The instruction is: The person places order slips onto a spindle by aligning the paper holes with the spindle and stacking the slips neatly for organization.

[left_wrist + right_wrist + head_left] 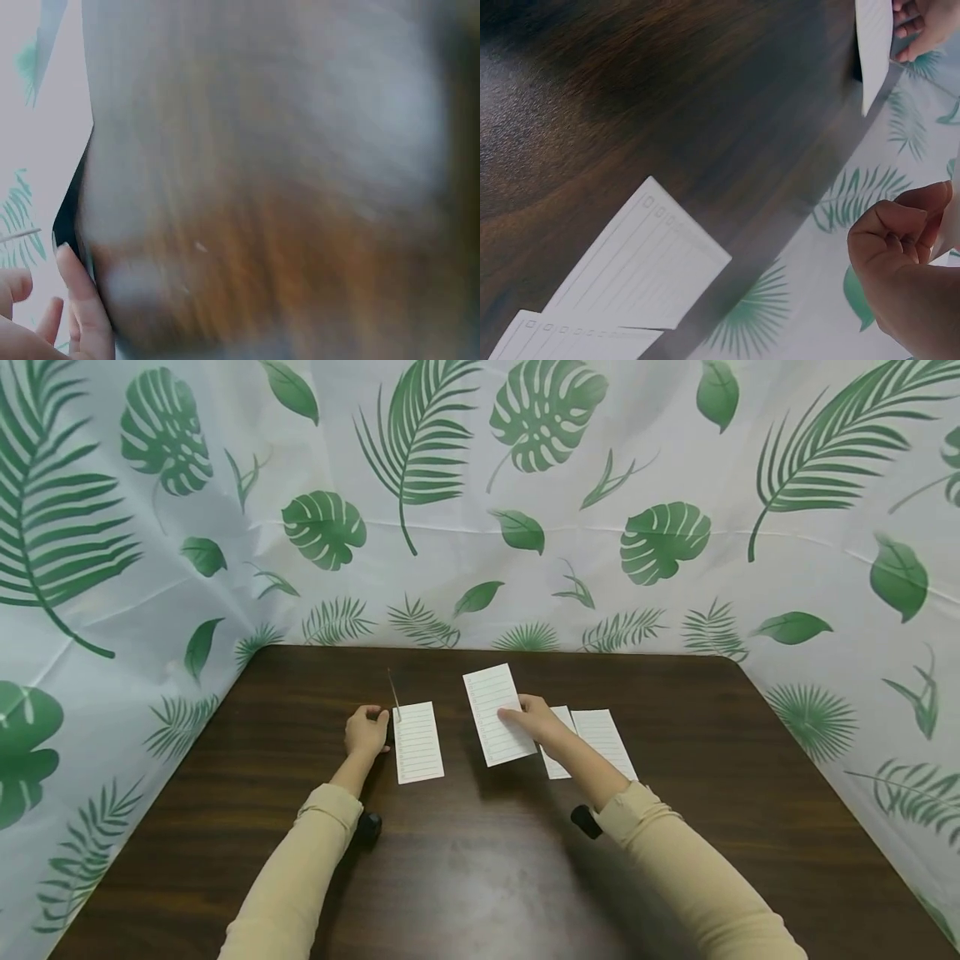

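Note:
My right hand (534,720) pinches a white card (493,714) printed with ruled lines, thumb on its face, and holds it raised above the table. At the left, my left hand (366,733) is beside another lined card (420,745), with a small black object (390,731) between them. One left fingertip (67,259) touches a dark edge; the fingers look apart and loosely bent. A thin stick (393,689) rises at this card's upper left corner. Two more lined cards, one (606,739) beside the other (558,760), lie behind my right forearm, overlapping at their edges.
The dark brown wooden table (480,877) carries everything. Behind and around it hangs a white curtain (450,560) with green leaf prints. Black wrist gear shows below the left sleeve (330,806) and the right sleeve (630,806). Much of the left wrist view is blurred.

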Demonstrator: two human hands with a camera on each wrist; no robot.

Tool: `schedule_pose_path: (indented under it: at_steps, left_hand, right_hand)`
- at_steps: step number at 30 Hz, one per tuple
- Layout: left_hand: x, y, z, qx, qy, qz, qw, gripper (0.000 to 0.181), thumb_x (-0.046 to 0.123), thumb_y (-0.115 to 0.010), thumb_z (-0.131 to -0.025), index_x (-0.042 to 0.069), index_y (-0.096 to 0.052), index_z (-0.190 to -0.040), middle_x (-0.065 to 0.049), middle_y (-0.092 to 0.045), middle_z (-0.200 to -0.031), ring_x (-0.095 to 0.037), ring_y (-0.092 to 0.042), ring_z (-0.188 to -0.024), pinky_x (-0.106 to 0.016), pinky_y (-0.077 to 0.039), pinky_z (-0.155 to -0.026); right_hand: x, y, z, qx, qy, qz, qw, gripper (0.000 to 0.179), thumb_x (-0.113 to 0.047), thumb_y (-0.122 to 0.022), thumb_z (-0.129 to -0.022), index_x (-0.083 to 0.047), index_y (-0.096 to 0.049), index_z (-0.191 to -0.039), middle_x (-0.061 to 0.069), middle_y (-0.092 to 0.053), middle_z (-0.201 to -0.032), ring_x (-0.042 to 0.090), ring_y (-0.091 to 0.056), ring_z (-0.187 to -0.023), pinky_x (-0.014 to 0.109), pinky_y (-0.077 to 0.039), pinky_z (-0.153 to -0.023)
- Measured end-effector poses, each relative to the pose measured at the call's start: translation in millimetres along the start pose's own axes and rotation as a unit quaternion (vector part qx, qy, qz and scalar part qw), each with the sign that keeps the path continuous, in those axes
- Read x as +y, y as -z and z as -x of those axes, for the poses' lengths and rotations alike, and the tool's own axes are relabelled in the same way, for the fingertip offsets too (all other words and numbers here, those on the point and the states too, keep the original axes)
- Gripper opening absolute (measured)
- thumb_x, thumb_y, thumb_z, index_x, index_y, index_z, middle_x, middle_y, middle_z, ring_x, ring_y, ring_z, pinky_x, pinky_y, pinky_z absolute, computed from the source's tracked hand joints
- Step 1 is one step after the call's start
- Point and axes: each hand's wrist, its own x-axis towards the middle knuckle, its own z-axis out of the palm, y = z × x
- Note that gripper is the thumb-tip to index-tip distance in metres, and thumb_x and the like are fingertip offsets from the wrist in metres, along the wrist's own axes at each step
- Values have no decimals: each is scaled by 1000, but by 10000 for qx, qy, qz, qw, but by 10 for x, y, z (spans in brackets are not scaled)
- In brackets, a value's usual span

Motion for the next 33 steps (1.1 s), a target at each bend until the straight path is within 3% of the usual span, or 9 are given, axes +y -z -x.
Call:
schedule_pose_path:
  at_steps: [7,12,18,23,26,30,33]
  left_hand:
    - [12,177,81,165,-451,27,9988,30,19,-51,-96,0,-57,-118,-24,-65,-98,-2,-51,-39,-18,-51,-43]
    - [127,231,230,-200,-574,368,9975,29,20,-52,-96,-1,-60,-115,-9,-56,-84,-9,-54,-57,-18,-54,-48]
    - [292,151,427,-898,-665,1001,9887,33,20,-53,-97,-5,-58,-117,-18,-59,-92,-10,-54,-64,-21,-57,-55]
    - [443,44,555,-1504,-805,1385,9756,36,23,-52,-98,-6,-57,-118,-12,-59,-88,-11,-53,-65,-20,-55,-53]
    - [502,-8,594,-1621,-844,1517,9714,37,25,-51,-98,-5,-58,-118,-9,-58,-87,-11,-53,-65,-18,-54,-51]
    - [557,-69,628,-1615,-829,1458,9725,36,24,-58,-94,-4,-60,-116,-16,-60,-92,-12,-54,-66,-19,-54,-51]
    - [578,-108,651,-1608,-817,1432,9731,32,22,-63,-91,-5,-61,-110,-12,-59,-87,-11,-53,-67,-19,-54,-51]
  right_hand:
    - [-61,-63,26,-180,28,-204,9996,38,-14,-50,-96,8,-49,-127,19,-64,-103,10,-61,-66,25,-55,-60]
    - [-98,-113,32,-192,93,-426,9989,38,-13,-50,-97,8,-49,-128,19,-65,-102,9,-62,-65,26,-56,-59]
    - [-133,-210,57,-140,91,-530,9985,35,-13,-52,-96,7,-52,-125,18,-67,-100,8,-62,-62,23,-55,-57]
    - [-147,-286,77,-81,162,-564,9982,32,-13,-53,-96,7,-54,-120,19,-68,-98,8,-62,-62,24,-55,-56]
    - [-152,-328,76,-113,208,-567,9981,31,-13,-52,-96,7,-54,-120,18,-68,-97,8,-62,-62,24,-55,-57]
    - [-147,-385,65,-146,314,-529,9980,31,-12,-52,-96,8,-54,-119,19,-67,-96,9,-61,-63,23,-54,-57]
    - [-137,-429,55,-121,354,-471,9982,30,-11,-53,-95,9,-55,-117,18,-67,-95,8,-59,-63,22,-53,-56]
